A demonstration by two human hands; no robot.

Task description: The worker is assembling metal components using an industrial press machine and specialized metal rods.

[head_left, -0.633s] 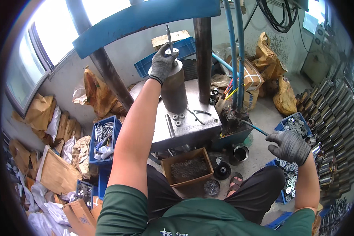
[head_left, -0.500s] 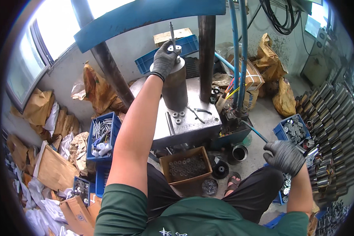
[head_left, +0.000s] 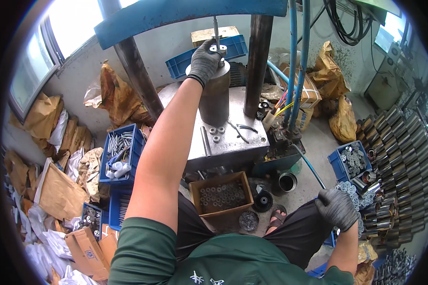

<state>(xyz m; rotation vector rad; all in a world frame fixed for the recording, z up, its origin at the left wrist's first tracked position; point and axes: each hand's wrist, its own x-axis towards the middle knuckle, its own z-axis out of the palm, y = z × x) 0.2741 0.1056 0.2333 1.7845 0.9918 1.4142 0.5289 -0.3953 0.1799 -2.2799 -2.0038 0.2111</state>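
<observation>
pale walls [head_left: 157,52] back a metal bench [head_left: 238,107], with a blue crate [head_left: 140,147] of rods beyond its left edge. the person's gloved left hand [head_left: 204,65] grasps a pale disc [head_left: 218,48], a thin shaft [head_left: 216,27] rising from it, at the top of a grey cylinder [head_left: 215,104] toward the rear edge. near the front edge lie a metal bar [head_left: 206,141] and three small rings [head_left: 216,139]; dark curved pieces [head_left: 247,128] lie by the right front corner. past that corner, the gloved right hand [head_left: 337,208] is clenched around the end of a blue lever [head_left: 308,163].

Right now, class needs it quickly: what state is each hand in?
Left hand: closed, holding the pale round disc.
Right hand: closed on the end of the blue lever.
</observation>
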